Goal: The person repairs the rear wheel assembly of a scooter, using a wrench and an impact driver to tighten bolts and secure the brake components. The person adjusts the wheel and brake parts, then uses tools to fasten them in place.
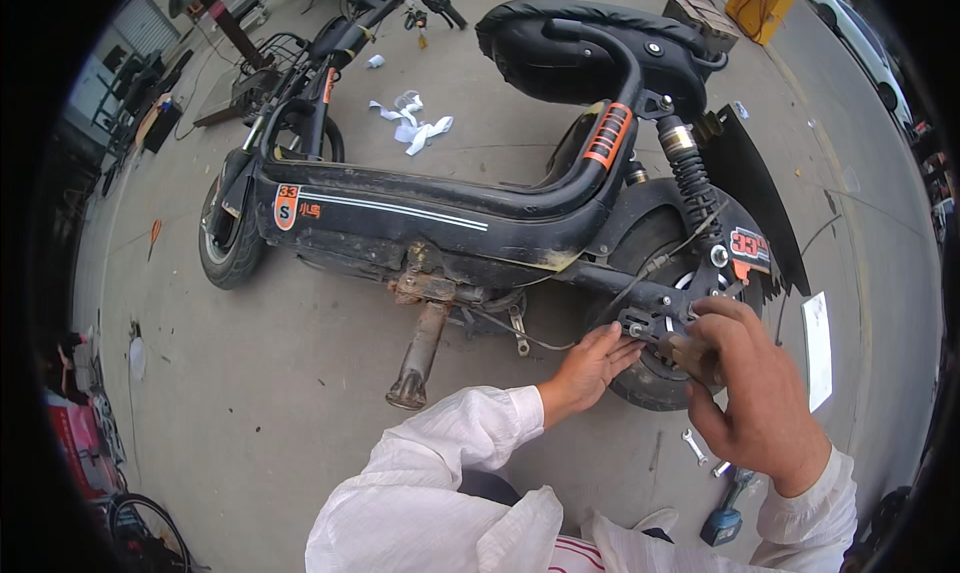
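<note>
Fingers (622,349) touch, seemingly, scooter wheel (655,378) on concrete floor (300,373)

A scooter (440,213) stands across the floor (250,393), front wheel (228,245) to the left, rear wheel (668,313) to the right. Its kickstand (420,353) hangs below the middle, and its seat (590,43) sits above the rear. The left hand (590,365) rests against the rear wheel from the left; the right hand (748,383) is just right of it, at the wheel's hub. A wrench (694,445) lies on the floor below the wheel, between the hands' forearms, with a drill (725,518) nearer the person. A paper sheet (818,348) lies right of the wheel. Rags (412,123) lie behind the scooter, and another bike (300,63) stands farther back on the left.
</note>
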A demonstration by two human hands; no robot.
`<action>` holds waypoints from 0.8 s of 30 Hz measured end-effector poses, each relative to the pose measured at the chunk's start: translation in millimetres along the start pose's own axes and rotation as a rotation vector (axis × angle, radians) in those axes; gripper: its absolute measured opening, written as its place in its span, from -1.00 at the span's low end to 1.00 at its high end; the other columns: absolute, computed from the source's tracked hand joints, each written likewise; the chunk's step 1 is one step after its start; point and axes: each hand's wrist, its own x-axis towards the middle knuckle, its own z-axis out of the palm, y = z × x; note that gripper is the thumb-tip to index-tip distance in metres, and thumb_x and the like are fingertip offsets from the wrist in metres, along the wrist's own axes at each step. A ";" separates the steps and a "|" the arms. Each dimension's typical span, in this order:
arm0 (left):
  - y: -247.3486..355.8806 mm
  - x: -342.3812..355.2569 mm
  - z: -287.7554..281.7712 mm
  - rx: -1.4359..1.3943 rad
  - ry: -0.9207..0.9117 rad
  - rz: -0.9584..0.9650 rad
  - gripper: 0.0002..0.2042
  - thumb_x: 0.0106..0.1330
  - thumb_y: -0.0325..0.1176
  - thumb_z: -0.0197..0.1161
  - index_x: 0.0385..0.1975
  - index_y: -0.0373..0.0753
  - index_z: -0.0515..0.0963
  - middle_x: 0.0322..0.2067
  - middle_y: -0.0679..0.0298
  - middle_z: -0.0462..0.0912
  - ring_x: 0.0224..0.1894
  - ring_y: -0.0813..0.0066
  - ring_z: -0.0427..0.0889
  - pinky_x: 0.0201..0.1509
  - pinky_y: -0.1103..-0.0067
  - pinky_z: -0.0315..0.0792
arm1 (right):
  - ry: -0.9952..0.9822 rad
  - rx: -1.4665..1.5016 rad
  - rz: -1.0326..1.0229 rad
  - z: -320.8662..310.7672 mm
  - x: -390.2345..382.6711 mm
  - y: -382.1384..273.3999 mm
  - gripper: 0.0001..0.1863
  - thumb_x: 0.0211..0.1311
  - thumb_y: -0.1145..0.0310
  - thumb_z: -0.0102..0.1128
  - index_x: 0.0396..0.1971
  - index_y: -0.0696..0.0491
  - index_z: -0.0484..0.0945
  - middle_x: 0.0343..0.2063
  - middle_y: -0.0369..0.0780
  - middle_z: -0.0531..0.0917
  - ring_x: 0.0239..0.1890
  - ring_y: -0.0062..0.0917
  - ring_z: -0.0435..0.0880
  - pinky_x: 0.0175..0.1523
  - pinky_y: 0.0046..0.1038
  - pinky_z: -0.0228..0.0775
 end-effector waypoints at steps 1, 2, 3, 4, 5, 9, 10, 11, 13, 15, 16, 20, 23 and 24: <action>-5.9 5.1 0.7 -0.008 -0.024 -0.003 -0.61 0.47 -0.14 -0.03 0.13 -0.28 0.31 0.10 0.14 0.43 0.19 0.35 0.40 0.35 0.39 0.24 | 0.028 0.015 -0.049 1.3 -7.7 0.6 -0.57 -0.14 0.34 0.43 -0.24 0.07 0.43 -0.44 -0.17 0.52 -0.43 -0.25 0.59 -0.41 -0.32 0.41; -6.6 6.2 7.7 0.000 0.016 -0.037 -0.59 0.46 -0.13 0.00 0.13 -0.29 0.29 0.11 0.14 0.41 0.19 0.35 0.40 0.35 0.40 0.24 | 0.000 -0.040 -0.128 1.3 -12.5 7.1 -0.54 -0.18 0.37 0.44 -0.23 0.08 0.43 -0.41 -0.16 0.53 -0.43 -0.24 0.59 -0.40 -0.33 0.41; -8.2 6.8 7.4 0.026 0.045 -0.040 -0.58 0.48 -0.12 -0.05 0.14 -0.31 0.29 0.09 0.13 0.43 0.22 0.33 0.37 0.36 0.41 0.24 | -0.061 -0.098 -0.096 0.6 -12.6 8.2 -0.54 -0.18 0.40 0.42 -0.22 0.09 0.43 -0.38 -0.15 0.54 -0.42 -0.23 0.59 -0.39 -0.33 0.41; -10.2 5.7 3.5 0.018 0.038 -0.016 -0.58 0.47 -0.11 -0.02 0.13 -0.31 0.29 0.09 0.14 0.42 0.21 0.33 0.38 0.35 0.41 0.25 | -0.126 -0.165 -0.033 -0.9 -15.9 6.2 -0.54 -0.17 0.43 0.41 -0.21 0.10 0.43 -0.34 -0.13 0.55 -0.41 -0.21 0.59 -0.37 -0.33 0.42; -11.5 4.7 -0.5 0.016 0.032 0.003 -0.57 0.45 -0.09 0.00 0.12 -0.31 0.29 0.09 0.14 0.42 0.20 0.34 0.39 0.34 0.42 0.26 | -0.186 -0.232 0.035 -1.5 -15.4 5.0 -0.54 -0.17 0.46 0.39 -0.19 0.10 0.43 -0.30 -0.11 0.56 -0.40 -0.20 0.60 -0.35 -0.34 0.43; -18.1 4.4 -3.2 -0.009 0.061 0.033 -0.59 0.45 -0.09 0.02 0.07 -0.31 0.31 0.08 0.13 0.43 0.18 0.33 0.41 0.32 0.43 0.28 | 0.013 -0.011 -0.041 3.5 -1.1 -3.4 -0.55 -0.15 0.39 0.44 -0.23 0.11 0.42 -0.37 -0.12 0.55 -0.46 -0.24 0.58 -0.41 -0.32 0.39; -18.8 7.1 -1.3 -0.015 0.059 0.043 -0.59 0.45 -0.10 0.02 0.07 -0.32 0.31 0.08 0.13 0.44 0.18 0.33 0.42 0.32 0.43 0.28 | -0.013 -0.044 -0.092 4.0 -2.7 0.0 -0.55 -0.15 0.38 0.44 -0.24 0.11 0.42 -0.38 -0.13 0.55 -0.47 -0.24 0.58 -0.42 -0.32 0.38; -20.8 8.4 -1.0 -0.016 0.050 0.043 -0.63 0.46 -0.14 0.00 0.08 -0.28 0.35 0.06 0.17 0.46 0.17 0.35 0.43 0.31 0.40 0.30 | -0.038 -0.074 -0.140 6.7 -5.1 5.6 -0.55 -0.16 0.38 0.45 -0.26 0.12 0.41 -0.40 -0.13 0.54 -0.48 -0.25 0.58 -0.43 -0.33 0.38; -22.4 9.3 2.3 -0.023 0.054 0.048 -0.63 0.46 -0.13 0.00 0.09 -0.28 0.35 0.07 0.18 0.46 0.16 0.35 0.43 0.30 0.41 0.30 | -0.091 -0.239 -0.152 1.0 -10.6 12.6 -0.55 -0.16 0.39 0.46 -0.28 0.13 0.40 -0.40 -0.15 0.56 -0.47 -0.26 0.60 -0.41 -0.36 0.40; -22.2 8.4 3.7 -0.025 0.054 0.045 -0.62 0.46 -0.12 0.00 0.09 -0.29 0.34 0.08 0.17 0.45 0.17 0.34 0.43 0.31 0.41 0.29 | -0.074 -0.203 0.010 -1.5 -11.4 15.7 -0.56 -0.16 0.40 0.46 -0.29 0.12 0.40 -0.41 -0.16 0.56 -0.49 -0.26 0.59 -0.43 -0.38 0.39; -19.5 6.6 4.6 -0.019 0.053 0.045 -0.61 0.46 -0.12 0.00 0.09 -0.30 0.33 0.08 0.15 0.45 0.18 0.33 0.42 0.32 0.41 0.29 | -0.059 -0.178 0.087 -2.7 -10.9 16.4 -0.57 -0.16 0.40 0.46 -0.30 0.12 0.40 -0.42 -0.17 0.56 -0.51 -0.26 0.59 -0.44 -0.39 0.38; -19.6 7.3 2.0 0.007 0.045 0.045 -0.60 0.47 -0.10 -0.01 0.09 -0.30 0.33 0.10 0.15 0.43 0.19 0.31 0.41 0.32 0.40 0.27 | 0.140 -0.036 -0.086 7.6 -8.3 18.1 -0.61 -0.16 0.40 0.46 -0.37 0.12 0.42 -0.45 -0.16 0.54 -0.57 -0.29 0.57 -0.49 -0.42 0.37; -23.2 14.3 7.3 0.031 0.021 0.039 -0.61 0.47 -0.09 -0.04 0.07 -0.28 0.36 0.08 0.16 0.46 0.18 0.34 0.42 0.31 0.40 0.28 | 0.017 -0.111 -0.096 -2.1 -16.1 20.6 -0.62 -0.11 0.38 0.43 -0.31 0.11 0.43 -0.44 -0.15 0.54 -0.51 -0.30 0.58 -0.45 -0.41 0.39; -22.2 15.9 10.5 0.043 0.028 0.045 -0.62 0.48 -0.10 -0.05 0.07 -0.28 0.36 0.07 0.17 0.47 0.17 0.35 0.43 0.31 0.40 0.28 | -0.055 -0.186 -0.065 -7.9 -17.2 22.3 -0.63 -0.07 0.38 0.40 -0.27 0.10 0.44 -0.41 -0.16 0.55 -0.48 -0.30 0.59 -0.42 -0.41 0.41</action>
